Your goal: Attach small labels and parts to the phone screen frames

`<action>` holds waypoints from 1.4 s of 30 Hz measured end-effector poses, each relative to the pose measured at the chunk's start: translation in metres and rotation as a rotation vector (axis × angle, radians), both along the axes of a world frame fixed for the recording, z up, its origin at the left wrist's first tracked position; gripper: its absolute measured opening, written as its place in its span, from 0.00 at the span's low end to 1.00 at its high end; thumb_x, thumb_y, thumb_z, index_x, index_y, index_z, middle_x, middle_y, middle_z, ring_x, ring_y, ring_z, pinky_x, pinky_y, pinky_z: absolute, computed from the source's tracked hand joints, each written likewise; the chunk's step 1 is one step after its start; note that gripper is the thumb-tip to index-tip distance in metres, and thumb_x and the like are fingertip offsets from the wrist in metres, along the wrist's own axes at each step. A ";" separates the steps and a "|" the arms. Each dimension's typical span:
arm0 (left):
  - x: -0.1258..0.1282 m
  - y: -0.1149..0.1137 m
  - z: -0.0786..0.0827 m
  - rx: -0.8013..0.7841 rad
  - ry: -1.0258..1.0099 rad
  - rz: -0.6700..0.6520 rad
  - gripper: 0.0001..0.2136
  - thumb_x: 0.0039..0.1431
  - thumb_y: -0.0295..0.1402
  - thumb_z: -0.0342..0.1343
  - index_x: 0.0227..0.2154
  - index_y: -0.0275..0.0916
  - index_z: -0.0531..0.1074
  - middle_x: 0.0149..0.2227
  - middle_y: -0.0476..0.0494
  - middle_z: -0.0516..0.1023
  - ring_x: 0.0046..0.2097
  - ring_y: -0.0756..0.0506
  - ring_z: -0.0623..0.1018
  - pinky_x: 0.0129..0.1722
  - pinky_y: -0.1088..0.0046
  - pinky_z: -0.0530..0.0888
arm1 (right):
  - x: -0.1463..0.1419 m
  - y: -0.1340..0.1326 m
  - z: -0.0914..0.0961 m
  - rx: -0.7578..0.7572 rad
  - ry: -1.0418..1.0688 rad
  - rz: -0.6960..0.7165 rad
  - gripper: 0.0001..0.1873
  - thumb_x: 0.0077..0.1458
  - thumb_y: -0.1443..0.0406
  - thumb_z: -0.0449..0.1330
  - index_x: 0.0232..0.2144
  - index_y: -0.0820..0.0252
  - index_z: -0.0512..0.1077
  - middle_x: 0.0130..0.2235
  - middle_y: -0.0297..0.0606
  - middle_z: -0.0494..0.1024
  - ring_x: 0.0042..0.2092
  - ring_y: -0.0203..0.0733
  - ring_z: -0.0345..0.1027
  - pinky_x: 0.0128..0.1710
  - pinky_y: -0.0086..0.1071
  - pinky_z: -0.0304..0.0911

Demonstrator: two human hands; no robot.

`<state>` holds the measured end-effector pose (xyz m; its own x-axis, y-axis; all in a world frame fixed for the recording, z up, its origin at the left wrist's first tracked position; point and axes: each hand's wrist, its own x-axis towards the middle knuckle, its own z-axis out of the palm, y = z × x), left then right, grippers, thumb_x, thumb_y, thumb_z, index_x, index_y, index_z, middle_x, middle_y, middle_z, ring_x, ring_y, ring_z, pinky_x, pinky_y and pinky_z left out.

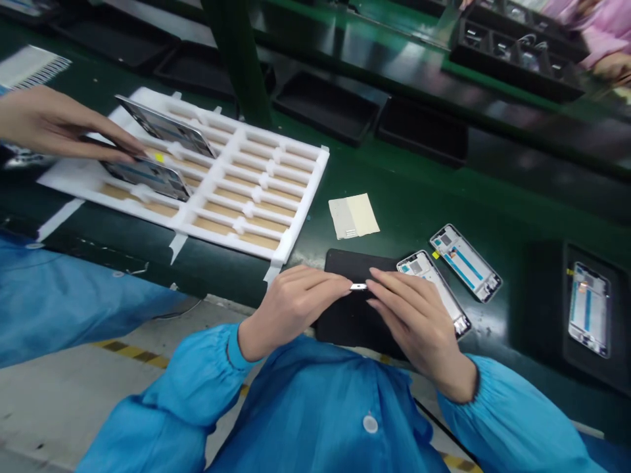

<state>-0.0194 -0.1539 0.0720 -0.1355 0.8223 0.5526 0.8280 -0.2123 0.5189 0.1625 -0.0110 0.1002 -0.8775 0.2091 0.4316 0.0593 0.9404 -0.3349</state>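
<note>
My left hand [290, 305] and my right hand [411, 315] meet over a black mat [345, 315] at the near edge of the green bench. Both pinch a small white strip [358, 286] between their fingertips. A phone frame [436, 286] lies partly under my right hand, on the mat's right side. A second phone frame [466, 261] lies just beyond it on the bench.
A white foam tray [256, 190] with slots sits at left; a co-worker's hand [54, 125] rests on phone frames [148, 176] in it. A beige sheet [353, 215] lies on the bench. Another phone frame [589, 307] lies on a black mat at right. Black trays line the back.
</note>
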 end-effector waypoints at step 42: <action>0.005 -0.002 0.008 -0.025 0.037 -0.003 0.07 0.66 0.23 0.52 0.42 0.36 0.72 0.41 0.45 0.82 0.41 0.48 0.81 0.42 0.73 0.75 | -0.015 -0.006 0.004 -0.330 0.059 0.015 0.11 0.60 0.74 0.59 0.42 0.58 0.75 0.41 0.40 0.82 0.43 0.42 0.76 0.49 0.41 0.73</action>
